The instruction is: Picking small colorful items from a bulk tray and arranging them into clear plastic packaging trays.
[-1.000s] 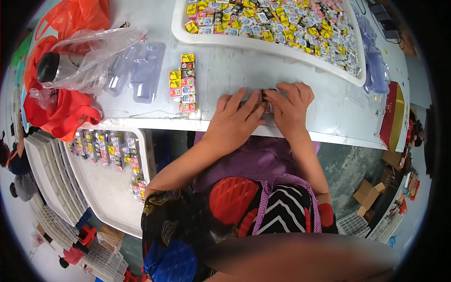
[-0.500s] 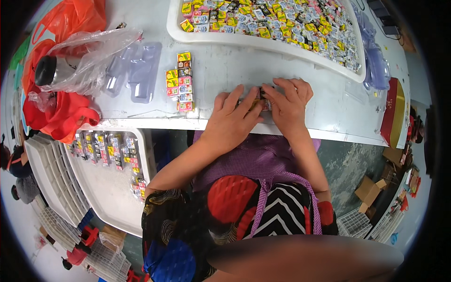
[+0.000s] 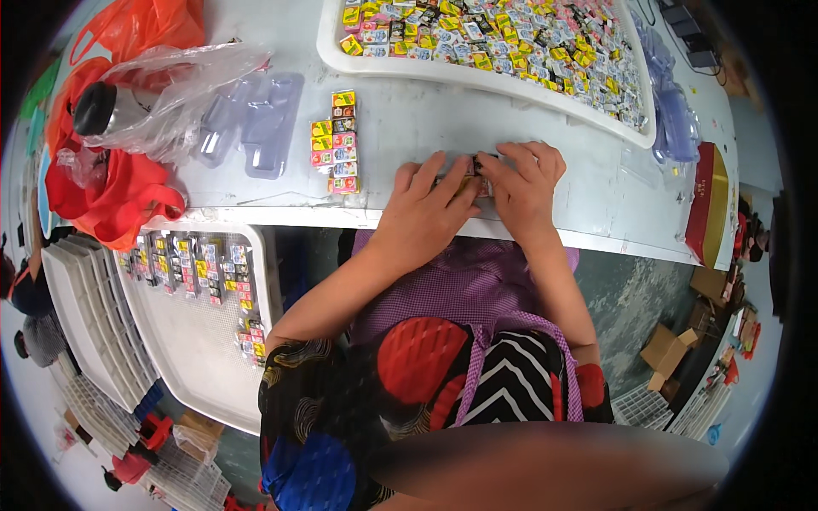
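At the near edge of the white table, my left hand (image 3: pixel 422 213) and my right hand (image 3: pixel 526 192) meet over a small cluster of tiny printed boxes (image 3: pixel 485 186). Both hands have their fingers bent and pressed against the cluster from either side, covering most of it. A clear plastic tray under the boxes cannot be made out. To the left of my hands lies a packed group of little boxes (image 3: pixel 343 154) in yellow, pink, white and black, standing in an uneven double column.
A large white tray (image 3: pixel 477 82) full of loose tiny boxes fills the far side. Clear plastic blister trays (image 3: pixel 271 128), a red bag (image 3: pixel 128 200) and a bottle (image 3: pixel 95 109) lie left. A lower tray (image 3: pixel 183 358) holds filled packs. A red-gold box (image 3: pixel 705 204) stands right.
My fingers stay on the cluster with hardly any shift. The view has moved slightly, so the table items on the left appear a little further right and higher.
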The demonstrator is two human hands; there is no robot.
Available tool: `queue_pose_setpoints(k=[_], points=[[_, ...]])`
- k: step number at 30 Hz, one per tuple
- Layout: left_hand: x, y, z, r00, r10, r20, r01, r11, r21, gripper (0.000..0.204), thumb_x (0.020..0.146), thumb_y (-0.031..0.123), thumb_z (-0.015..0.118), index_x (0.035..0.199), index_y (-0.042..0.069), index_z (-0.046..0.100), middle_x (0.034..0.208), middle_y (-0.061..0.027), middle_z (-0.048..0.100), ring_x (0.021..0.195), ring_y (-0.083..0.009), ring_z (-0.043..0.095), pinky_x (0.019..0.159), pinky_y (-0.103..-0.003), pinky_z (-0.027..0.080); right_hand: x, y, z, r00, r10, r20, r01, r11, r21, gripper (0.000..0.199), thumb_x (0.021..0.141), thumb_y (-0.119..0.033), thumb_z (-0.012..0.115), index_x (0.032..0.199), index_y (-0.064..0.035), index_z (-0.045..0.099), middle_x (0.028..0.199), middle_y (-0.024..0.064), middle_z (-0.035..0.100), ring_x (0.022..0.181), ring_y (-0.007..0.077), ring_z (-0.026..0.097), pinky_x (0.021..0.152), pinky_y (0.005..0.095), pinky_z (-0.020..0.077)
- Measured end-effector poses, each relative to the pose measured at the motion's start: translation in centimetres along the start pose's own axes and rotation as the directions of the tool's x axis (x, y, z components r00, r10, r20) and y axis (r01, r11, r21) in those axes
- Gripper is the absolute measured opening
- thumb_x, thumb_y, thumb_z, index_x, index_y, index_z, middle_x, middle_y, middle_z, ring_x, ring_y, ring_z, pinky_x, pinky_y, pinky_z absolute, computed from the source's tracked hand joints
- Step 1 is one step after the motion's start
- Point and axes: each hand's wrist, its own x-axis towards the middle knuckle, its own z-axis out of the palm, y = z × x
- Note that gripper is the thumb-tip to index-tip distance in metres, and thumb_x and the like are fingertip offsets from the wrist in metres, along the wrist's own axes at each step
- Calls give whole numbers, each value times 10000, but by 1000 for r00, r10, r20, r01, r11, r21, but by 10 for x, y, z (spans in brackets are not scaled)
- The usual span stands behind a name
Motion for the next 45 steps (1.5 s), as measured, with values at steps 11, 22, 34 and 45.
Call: queue_pose_setpoints(k=[11, 22, 34, 45], points=[[0, 0, 1, 1000, -1, -12, 1, 1000, -9, 334, 789, 290, 689, 1084, 143, 633, 1285, -41, 517, 1160, -275, 437, 899, -421, 356, 0, 4, 2, 997, 63, 34, -66, 994, 92, 211, 683, -109, 734, 886, -157, 700, 1007, -12, 608, 1000, 239, 495, 898, 400, 319], [-2, -1, 3, 1000, -11, -6, 11, 1000, -21, 346, 776, 276, 701, 1089, 145, 633, 1276, -40, 527, 1155, -266, 447, 882, -413, 359, 0, 3, 1, 989, 126, 81, -136, 983, 125, 220, 717, -87, 721, 926, -155, 704, 1092, 4, 609, 1057, 247, 473, 945, 377, 300], [2, -1, 2, 1000, 6, 7, -6, 1000, -26, 351, 781, 269, 703, 1101, 149, 625, 1276, -53, 525, 1145, -272, 456, 876, -413, 359, 2, 10, 4, 985, 121, 121, -144, 969, 200, 175, 738, -64, 695, 892, -141, 662, 1106, 4, 605, 1089, 249, 471, 959, 378, 288], [3, -1, 1, 1000, 7, 3, -7, 1000, -23, 340, 769, 262, 695, 1074, 133, 618, 1245, -69, 536, 1142, -294, 449, 878, -432, 364, 25, 4, 0, 968, -35, 247, 14, 996, 86, 67, 802, -75, 615, 857, -97, 584, 1080, 45, 585, 1118, 255, 469, 969, 410, 290]])
